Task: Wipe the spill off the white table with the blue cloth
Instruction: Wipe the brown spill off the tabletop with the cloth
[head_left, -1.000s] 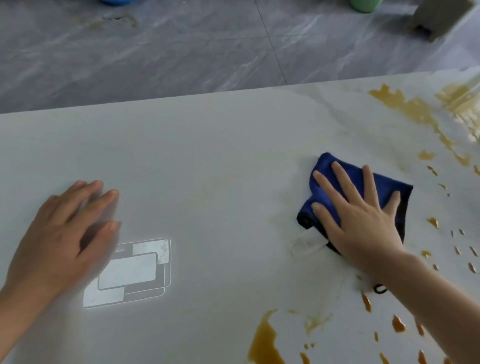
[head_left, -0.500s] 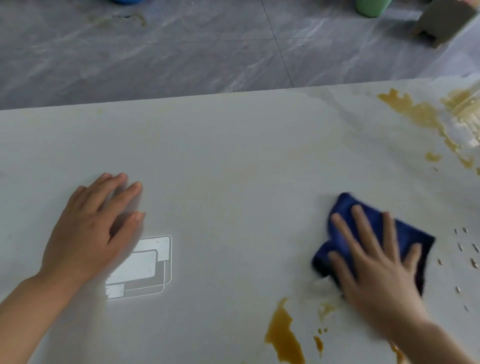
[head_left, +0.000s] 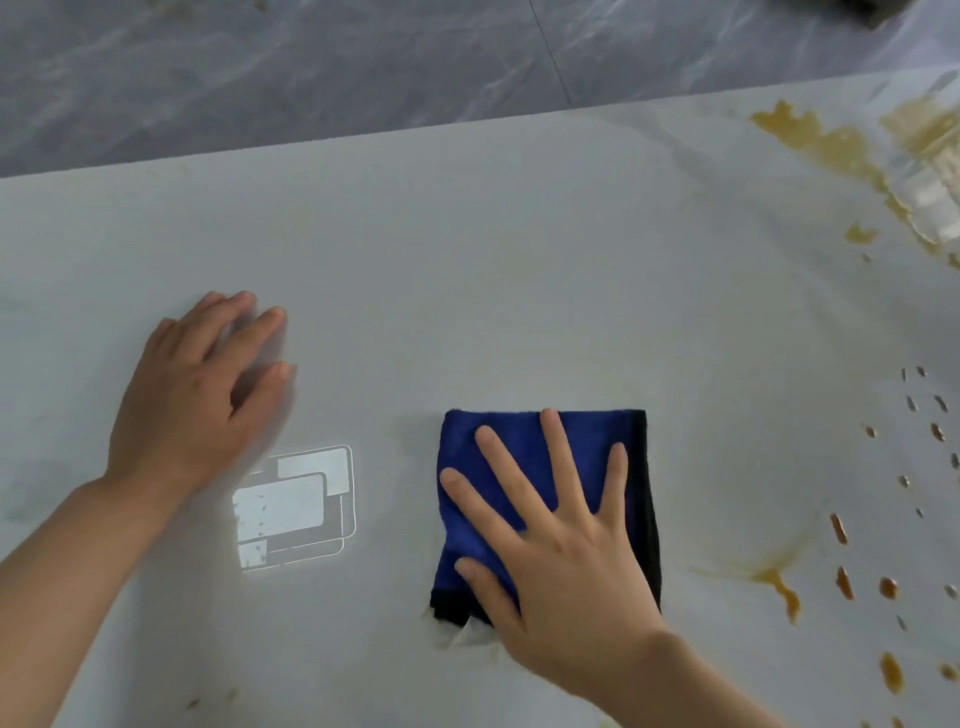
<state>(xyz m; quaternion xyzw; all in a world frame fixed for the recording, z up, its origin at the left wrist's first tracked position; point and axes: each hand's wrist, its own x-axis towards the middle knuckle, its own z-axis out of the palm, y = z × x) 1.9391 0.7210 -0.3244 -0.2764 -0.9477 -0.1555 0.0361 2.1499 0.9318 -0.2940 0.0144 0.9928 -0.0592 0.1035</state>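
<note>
A folded blue cloth (head_left: 498, 441) with a dark edge lies flat on the white table (head_left: 519, 249), near the middle. My right hand (head_left: 566, 566) presses down on it with fingers spread, palm over its near right part. My left hand (head_left: 197, 395) rests flat on the bare table to the left, holding nothing. Brown spill (head_left: 826, 145) streaks the far right corner. More brown drops and a smear (head_left: 779, 584) lie to the right of the cloth.
A bright reflected window shape (head_left: 296, 506) shows on the table between my hands. The table's far edge runs across the top, with grey marbled floor (head_left: 311, 67) beyond. A shiny wet patch (head_left: 930, 197) sits at the far right.
My right hand has slid the cloth toward me and to the left, over the brown puddle that lay near the front edge. That puddle no longer shows. My left hand stays flat on the table.
</note>
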